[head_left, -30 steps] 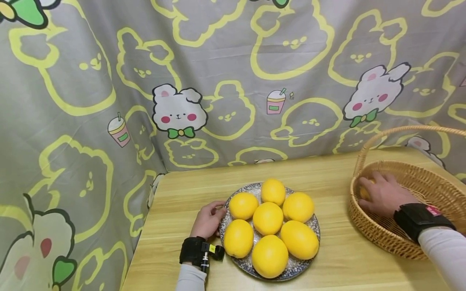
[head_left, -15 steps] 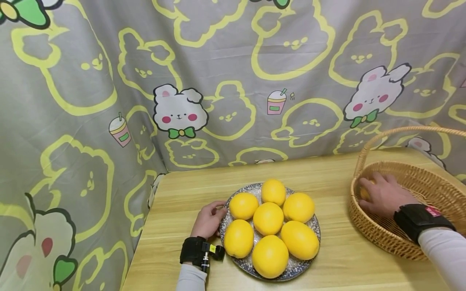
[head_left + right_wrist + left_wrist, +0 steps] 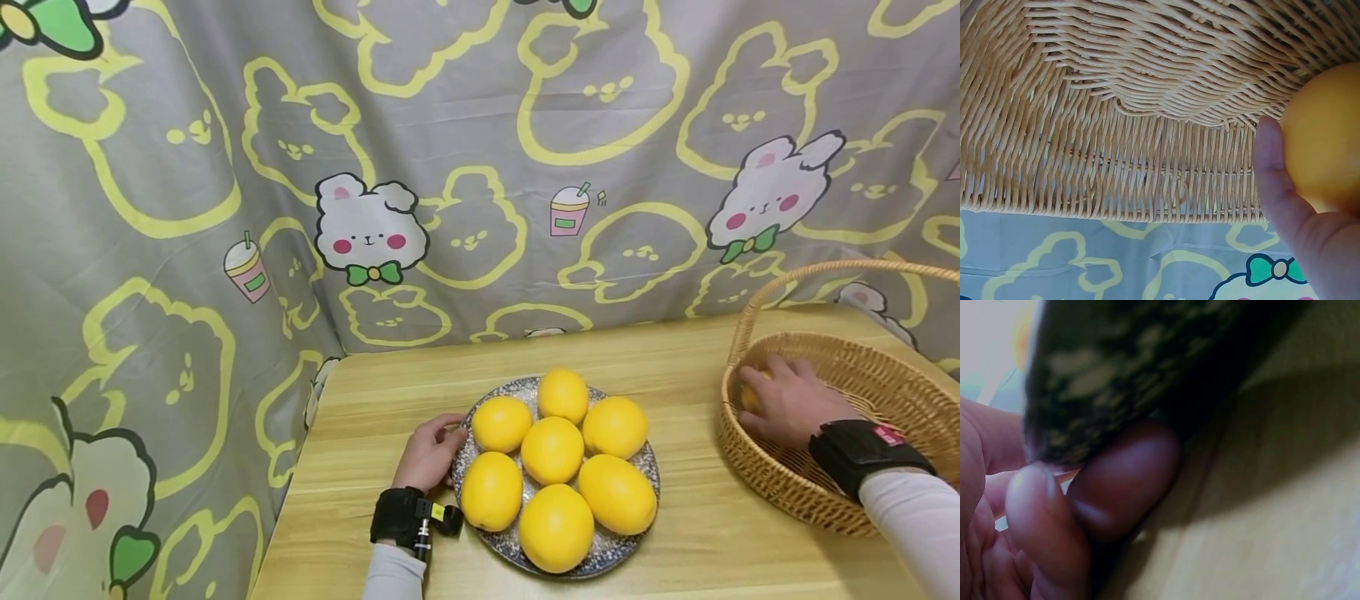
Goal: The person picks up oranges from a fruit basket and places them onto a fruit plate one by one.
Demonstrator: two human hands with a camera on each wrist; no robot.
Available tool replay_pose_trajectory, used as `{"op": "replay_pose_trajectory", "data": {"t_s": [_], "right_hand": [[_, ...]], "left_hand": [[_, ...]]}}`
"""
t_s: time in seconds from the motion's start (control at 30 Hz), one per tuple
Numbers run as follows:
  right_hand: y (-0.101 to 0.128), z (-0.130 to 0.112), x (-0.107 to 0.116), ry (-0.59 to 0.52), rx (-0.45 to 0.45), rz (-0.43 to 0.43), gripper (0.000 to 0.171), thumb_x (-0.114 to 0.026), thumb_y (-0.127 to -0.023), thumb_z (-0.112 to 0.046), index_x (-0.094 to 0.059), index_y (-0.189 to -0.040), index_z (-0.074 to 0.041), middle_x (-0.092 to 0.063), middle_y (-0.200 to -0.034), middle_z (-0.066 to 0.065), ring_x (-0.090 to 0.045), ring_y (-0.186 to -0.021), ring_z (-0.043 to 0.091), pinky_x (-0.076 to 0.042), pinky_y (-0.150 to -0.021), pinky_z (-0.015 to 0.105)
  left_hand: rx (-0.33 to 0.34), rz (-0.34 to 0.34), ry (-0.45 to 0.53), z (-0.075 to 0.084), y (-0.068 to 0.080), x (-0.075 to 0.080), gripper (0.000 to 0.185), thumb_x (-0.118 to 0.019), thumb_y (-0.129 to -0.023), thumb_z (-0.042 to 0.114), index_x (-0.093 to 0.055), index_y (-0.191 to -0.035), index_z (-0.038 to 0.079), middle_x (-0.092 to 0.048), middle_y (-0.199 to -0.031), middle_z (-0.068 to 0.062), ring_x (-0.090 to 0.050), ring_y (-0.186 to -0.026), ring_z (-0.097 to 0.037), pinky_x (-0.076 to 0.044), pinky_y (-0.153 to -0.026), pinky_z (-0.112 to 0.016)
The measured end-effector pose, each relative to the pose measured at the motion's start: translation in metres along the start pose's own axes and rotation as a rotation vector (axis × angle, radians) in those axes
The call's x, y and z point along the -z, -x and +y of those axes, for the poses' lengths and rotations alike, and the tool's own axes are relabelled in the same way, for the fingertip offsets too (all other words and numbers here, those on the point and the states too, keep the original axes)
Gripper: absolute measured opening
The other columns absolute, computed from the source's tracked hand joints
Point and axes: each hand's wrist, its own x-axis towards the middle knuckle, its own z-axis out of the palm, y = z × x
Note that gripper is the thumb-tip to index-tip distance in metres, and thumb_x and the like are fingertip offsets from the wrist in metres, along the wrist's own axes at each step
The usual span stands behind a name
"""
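We see seven lemons heaped on the patterned plate [image 3: 643,454] at the middle of the worktop [image 3: 697,533]. The left hand [image 3: 429,454] pinches the plate's left rim, thumb above and fingers [image 3: 1124,481] beneath, apparently steadying it. The right hand [image 3: 787,398] sits inside the wicker basket [image 3: 885,375], fingers curled over one lemon [image 3: 1325,140] lying against the basket wall.

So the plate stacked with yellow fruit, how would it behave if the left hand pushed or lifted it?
The plate carries seven round yellow fruits in one loose layer, so it is probably heavy, and a tilt would likely roll them off its shallow rim. On the smooth wooden table it would probably slide rather than tip. The left hand grips only one edge, so a one-handed lift looks unsteady.
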Motion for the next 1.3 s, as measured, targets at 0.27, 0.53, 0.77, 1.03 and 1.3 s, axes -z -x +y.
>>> {"op": "replay_pose_trajectory", "data": {"t_s": [0.27,0.53,0.77,1.03,1.3], "right_hand": [[-0.0004,0.0018,-0.0033,0.004,0.003,0.008,0.057,-0.080,-0.083,-0.034,-0.060,-0.126,-0.002,-0.050,-0.131,0.042,-0.045,-0.114,0.072,-0.050,-0.078,0.080],[-0.0004,0.0026,-0.0058,0.005,0.007,0.017,0.056,-0.079,-0.084,-0.035,-0.060,-0.126,-0.003,-0.050,-0.130,0.042,-0.045,-0.114,0.073,-0.049,-0.081,0.081],[-0.0006,0.0028,-0.0065,0.006,0.003,0.017,0.056,-0.079,-0.084,-0.035,-0.060,-0.126,-0.003,-0.050,-0.130,0.041,-0.045,-0.114,0.072,-0.049,-0.081,0.081],[-0.0012,0.0041,-0.0096,0.005,0.002,0.027,0.055,-0.078,-0.084,-0.034,-0.060,-0.127,-0.004,-0.051,-0.131,0.040,-0.046,-0.114,0.071,-0.050,-0.079,0.081],[-0.0011,0.0017,-0.0052,0.009,0.002,0.025,0.055,-0.079,-0.084,-0.034,-0.060,-0.126,-0.003,-0.051,-0.130,0.040,-0.045,-0.114,0.072,-0.048,-0.082,0.082]], "left_hand": [[-0.002,0.000,-0.002,-0.0004,-0.0002,-0.0004,0.033,-0.061,-0.104,0.026,-0.067,-0.136,0.017,-0.068,-0.085,-0.006,-0.049,-0.045,-0.011,-0.052,-0.044,-0.026],[-0.011,-0.001,-0.009,-0.0004,-0.0004,-0.0001,0.034,-0.061,-0.104,0.026,-0.067,-0.136,0.017,-0.069,-0.085,-0.007,-0.049,-0.044,-0.011,-0.052,-0.044,-0.027],[-0.011,-0.001,-0.010,-0.0015,-0.0004,-0.0006,0.034,-0.061,-0.104,0.026,-0.067,-0.136,0.018,-0.069,-0.087,-0.007,-0.048,-0.044,-0.011,-0.053,-0.044,-0.028],[-0.007,0.002,-0.008,-0.0011,-0.0005,-0.0006,0.034,-0.061,-0.104,0.026,-0.067,-0.137,0.017,-0.069,-0.088,-0.008,-0.048,-0.044,-0.011,-0.053,-0.044,-0.027],[-0.009,0.002,-0.002,-0.0009,0.0001,-0.0004,0.034,-0.060,-0.104,0.025,-0.066,-0.137,0.017,-0.071,-0.091,-0.008,-0.049,-0.045,-0.011,-0.053,-0.044,-0.027]]}}
